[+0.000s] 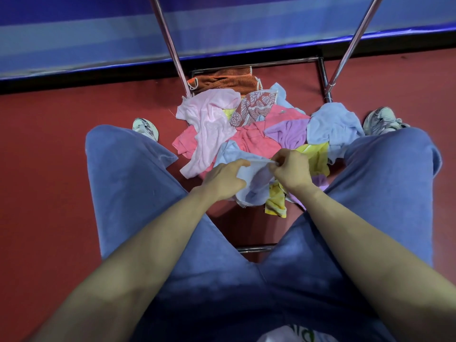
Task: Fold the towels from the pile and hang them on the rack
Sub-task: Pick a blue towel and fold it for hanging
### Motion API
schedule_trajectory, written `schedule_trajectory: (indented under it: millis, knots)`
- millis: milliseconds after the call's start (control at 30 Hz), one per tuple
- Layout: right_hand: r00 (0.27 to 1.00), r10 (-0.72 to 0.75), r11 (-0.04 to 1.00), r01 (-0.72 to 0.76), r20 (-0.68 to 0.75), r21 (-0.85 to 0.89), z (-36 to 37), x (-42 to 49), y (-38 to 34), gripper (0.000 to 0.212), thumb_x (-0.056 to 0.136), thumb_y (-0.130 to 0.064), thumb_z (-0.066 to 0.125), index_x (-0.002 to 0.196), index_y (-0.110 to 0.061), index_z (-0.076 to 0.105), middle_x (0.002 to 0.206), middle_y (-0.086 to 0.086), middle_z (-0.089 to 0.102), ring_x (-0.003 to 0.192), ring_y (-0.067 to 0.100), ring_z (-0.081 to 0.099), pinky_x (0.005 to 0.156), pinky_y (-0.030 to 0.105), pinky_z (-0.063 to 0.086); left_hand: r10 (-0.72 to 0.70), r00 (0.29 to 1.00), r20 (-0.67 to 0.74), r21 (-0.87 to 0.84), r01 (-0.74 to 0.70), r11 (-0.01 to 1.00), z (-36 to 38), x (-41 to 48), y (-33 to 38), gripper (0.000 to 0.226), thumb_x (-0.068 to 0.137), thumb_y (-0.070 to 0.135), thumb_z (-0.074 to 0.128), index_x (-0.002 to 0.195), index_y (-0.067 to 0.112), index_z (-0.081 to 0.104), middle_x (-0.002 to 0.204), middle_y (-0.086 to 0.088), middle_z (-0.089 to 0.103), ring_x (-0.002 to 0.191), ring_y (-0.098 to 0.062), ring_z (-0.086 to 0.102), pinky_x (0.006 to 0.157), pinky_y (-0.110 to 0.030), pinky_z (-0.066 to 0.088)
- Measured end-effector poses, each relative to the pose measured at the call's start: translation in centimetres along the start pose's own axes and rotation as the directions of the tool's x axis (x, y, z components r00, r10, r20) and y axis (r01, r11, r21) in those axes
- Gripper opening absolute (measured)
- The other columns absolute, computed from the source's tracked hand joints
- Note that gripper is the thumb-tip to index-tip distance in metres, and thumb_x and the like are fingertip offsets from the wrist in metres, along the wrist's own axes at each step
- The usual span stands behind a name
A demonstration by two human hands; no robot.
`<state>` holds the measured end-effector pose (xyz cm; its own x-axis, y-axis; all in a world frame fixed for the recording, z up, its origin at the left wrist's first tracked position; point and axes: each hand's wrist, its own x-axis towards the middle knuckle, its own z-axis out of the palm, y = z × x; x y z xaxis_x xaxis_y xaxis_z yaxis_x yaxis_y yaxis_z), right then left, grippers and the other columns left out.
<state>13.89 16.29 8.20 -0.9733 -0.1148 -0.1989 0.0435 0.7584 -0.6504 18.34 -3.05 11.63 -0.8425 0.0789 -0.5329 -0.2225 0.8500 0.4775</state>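
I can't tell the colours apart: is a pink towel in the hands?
No, the left hand and right hand both hold a pale blue towel over the pile.

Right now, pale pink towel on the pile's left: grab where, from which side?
Probably best to take the pale pink towel by its near end, coming from the left over the floor. That end lies loose on top with nothing across it; the far end bunches against the rack leg. The left hand and right hand hold the light blue towel.

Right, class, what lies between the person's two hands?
In the head view, a short edge of the pale blue towel runs between the left hand and the right hand; both hands pinch it.
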Motion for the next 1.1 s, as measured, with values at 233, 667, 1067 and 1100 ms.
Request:
schedule_trajectory:
  millis: [233, 667, 1067, 1100]
  knots:
    - [0.980, -0.174, 0.984, 0.170, 0.100, 0.049, 1.3, -1.6, -1.9, 0.008, 0.074, -0.008, 0.069, 0.079, -0.013, 0.068, 0.066, -0.010, 0.061, 0.060, 0.011, 0.055, 0.060, 0.021, 0.036, -0.014, 0.999, -0.032, -0.221, 0.007, 0.975, 0.7, 0.7, -0.3, 0.075, 0.078, 0.010, 0.065, 0.146, 0.033, 0.043, 0.067, 0.009, 0.050, 0.063, -0.009, 0.050, 0.060, -0.026, 0.042]
    - [0.970, -0.178, 0.980, 0.158, 0.166, 0.124, 1.2, -2.6, -2.8, 0.013, 0.069, -0.004, 0.072, 0.076, -0.010, 0.065, 0.060, -0.006, 0.059, 0.053, 0.002, 0.052, 0.055, 0.008, 0.038, 0.045, 0.997, -0.068, -0.279, -0.063, 0.958, 0.8, 0.7, -0.2, 0.057, 0.078, 0.008, 0.080, 0.130, 0.013, 0.058, 0.086, -0.003, 0.063, 0.075, -0.011, 0.056, 0.078, -0.027, 0.048]
    - [0.950, -0.252, 0.962, 0.225, 0.184, 0.156, 1.1, -2.8, -2.4, 0.014, 0.067, -0.001, 0.070, 0.078, -0.008, 0.064, 0.068, -0.002, 0.065, 0.061, 0.013, 0.059, 0.057, 0.014, 0.042, 0.039, 0.998, 0.045, -0.539, -0.009, 0.843, 0.0, 0.2, -0.1, 0.045, 0.080, -0.021, 0.061, 0.090, 0.022, 0.053, 0.077, -0.013, 0.064, 0.083, -0.025, 0.064, 0.087, -0.043, 0.054]
    - [0.949, -0.259, 0.960, 0.233, 0.182, 0.153, 1.1, -2.8, -2.4, 0.015, 0.067, -0.003, 0.071, 0.078, -0.009, 0.063, 0.068, -0.002, 0.065, 0.062, 0.015, 0.059, 0.058, 0.018, 0.044, 0.017, 0.998, 0.053, -0.572, 0.016, 0.820, 0.0, 0.2, 0.0, 0.050, 0.081, -0.023, 0.057, 0.087, 0.026, 0.051, 0.079, -0.014, 0.064, 0.084, -0.028, 0.063, 0.087, -0.044, 0.054]
